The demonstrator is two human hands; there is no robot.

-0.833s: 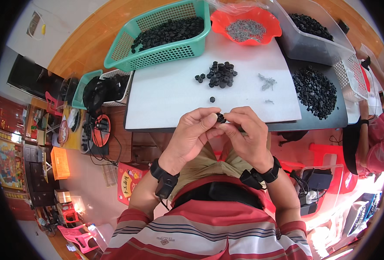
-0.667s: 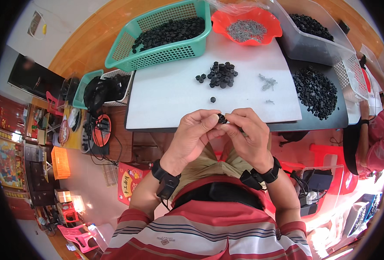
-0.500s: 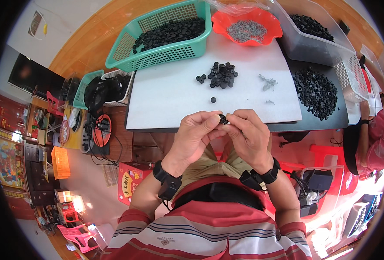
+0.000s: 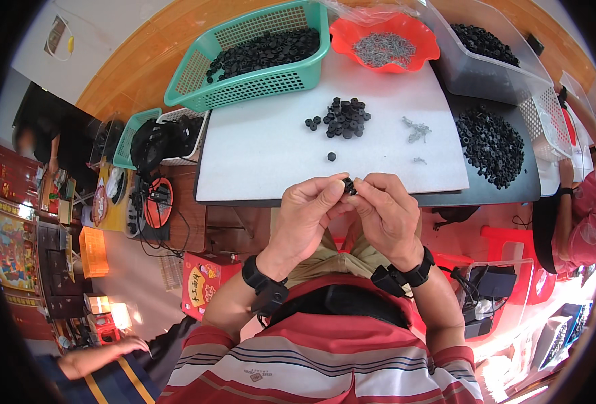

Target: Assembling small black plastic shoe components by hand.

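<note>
My left hand (image 4: 309,209) and my right hand (image 4: 387,209) meet just in front of the white board's (image 4: 271,151) near edge. Together their fingertips pinch one small black round part (image 4: 348,185). A loose heap of the same black parts (image 4: 343,118) lies on the board beyond my hands, with a single one (image 4: 331,156) closer to me. A few small grey metal pieces (image 4: 415,129) lie to the right of that heap.
A green basket (image 4: 244,67) of black parts and an orange bowl (image 4: 387,42) of grey metal pieces stand at the back. A big pile of black parts (image 4: 492,145) lies at right beside a clear bin (image 4: 493,50). Another person's sleeve (image 4: 590,229) is far right.
My hands have stayed together at the board's edge. The fingers have shifted slightly around the small black part; nothing else has moved.
</note>
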